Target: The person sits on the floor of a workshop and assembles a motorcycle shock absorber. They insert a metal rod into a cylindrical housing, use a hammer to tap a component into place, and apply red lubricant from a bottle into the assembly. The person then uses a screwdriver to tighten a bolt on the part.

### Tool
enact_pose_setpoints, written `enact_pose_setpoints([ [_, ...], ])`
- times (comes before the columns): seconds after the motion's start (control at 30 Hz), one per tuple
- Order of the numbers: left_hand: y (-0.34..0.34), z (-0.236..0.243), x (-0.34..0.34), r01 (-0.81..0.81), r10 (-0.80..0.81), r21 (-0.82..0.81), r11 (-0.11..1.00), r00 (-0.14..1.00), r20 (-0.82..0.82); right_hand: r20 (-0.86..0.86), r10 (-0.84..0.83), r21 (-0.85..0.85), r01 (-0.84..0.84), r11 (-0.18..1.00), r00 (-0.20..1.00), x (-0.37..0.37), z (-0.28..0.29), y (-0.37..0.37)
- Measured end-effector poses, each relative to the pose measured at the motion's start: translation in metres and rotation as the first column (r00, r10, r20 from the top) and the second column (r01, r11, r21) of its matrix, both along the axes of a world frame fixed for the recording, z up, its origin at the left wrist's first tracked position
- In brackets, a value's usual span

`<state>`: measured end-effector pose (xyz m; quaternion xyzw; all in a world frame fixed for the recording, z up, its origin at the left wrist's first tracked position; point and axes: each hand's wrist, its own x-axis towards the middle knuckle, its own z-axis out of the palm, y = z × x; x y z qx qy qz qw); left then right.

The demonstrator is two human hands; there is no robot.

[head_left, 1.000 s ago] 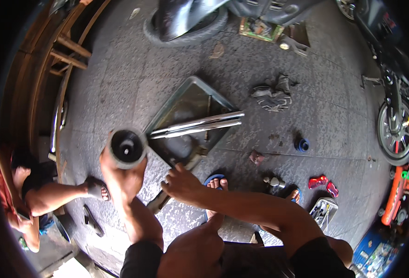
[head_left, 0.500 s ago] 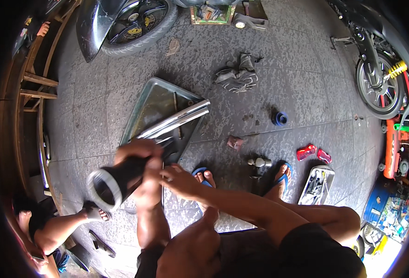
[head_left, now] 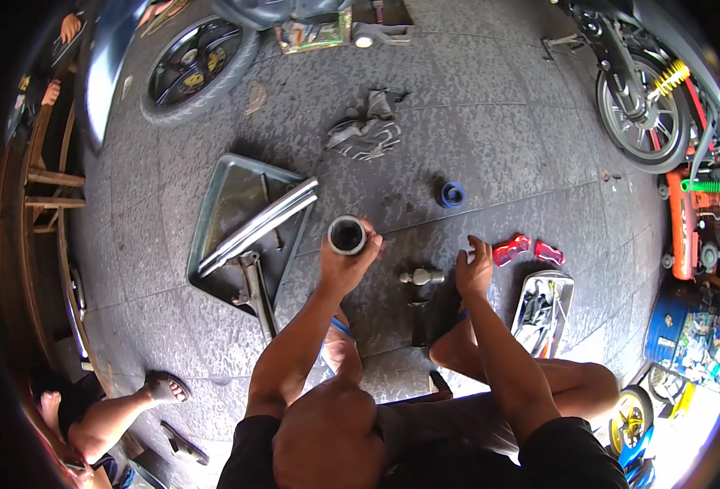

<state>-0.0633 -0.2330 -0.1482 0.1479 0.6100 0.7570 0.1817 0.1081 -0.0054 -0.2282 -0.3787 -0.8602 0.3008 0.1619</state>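
Fingers, left hand (head_left: 342, 270): wrapped around a hollow, grey-rimmed cylindrical tube (head_left: 347, 234), closed on its sides.
Fingers, right hand (head_left: 476, 270): partly open and loosely bent, with nothing visible in their hold; nearest items are the red packs and the hammer.
Tube position: raised in front of the person, to the right of the tray; round mouth turned up toward the head camera, interior dark.
Tray: dark grey-green rectangular metal tray (head_left: 242, 191) on the textured grey floor (head_left: 474, 138), set at an angle on the person's left.
Tray load: two polished chrome tubes (head_left: 260, 226) side by side, lying diagonally; a thin dark rod (head_left: 265, 187) partly beneath them; a dull grey metal fork-like part (head_left: 256, 289) reaching over the near rim.
Hammer: steel-headed, dark-handled hammer (head_left: 427, 277) on the floor, between the two hands as viewed.
Right side: two glossy red packs (head_left: 512, 250) near the right hand; a pale oblong open box (head_left: 569, 297) of tools just below them.
Farther out: round blue ring-shaped item (head_left: 451, 194); crumpled grey gloves (head_left: 366, 134).
Left edge: another person's bare leg (head_left: 115, 420), sandalled foot on the floor.
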Motion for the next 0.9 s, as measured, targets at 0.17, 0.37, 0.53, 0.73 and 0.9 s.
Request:
enact_pose_setpoints([
  [0.17,0.008,-0.010,0.013,0.042,-0.042,0.006,0.999,0.999,-0.032,0.004,-0.072,-0.085,0.072,0.994,0.997,-0.045,0.005,0.035],
  [0.37,0.022,0.024,0.014,0.132,-0.187,-0.224,0.966,0.951,-0.247,0.133,0.104,-0.030,-0.100,0.994,0.986,-0.091,-0.007,0.058],
  [0.53,0.009,0.011,0.014,0.082,-0.115,-0.174,0.981,0.975,-0.188,0.129,0.183,0.054,-0.192,0.980,0.974,-0.104,-0.013,0.053],
  [0.73,0.013,0.029,0.010,0.136,-0.191,-0.237,0.962,0.955,-0.228,0.125,0.233,-0.036,-0.230,0.972,0.964,-0.102,-0.009,0.071],
  [0.9,0.011,0.028,0.012,0.107,-0.147,-0.195,0.975,0.967,-0.206,-0.116,0.186,-0.571,-0.219,0.791,0.976,-0.101,0.065,0.038],
])
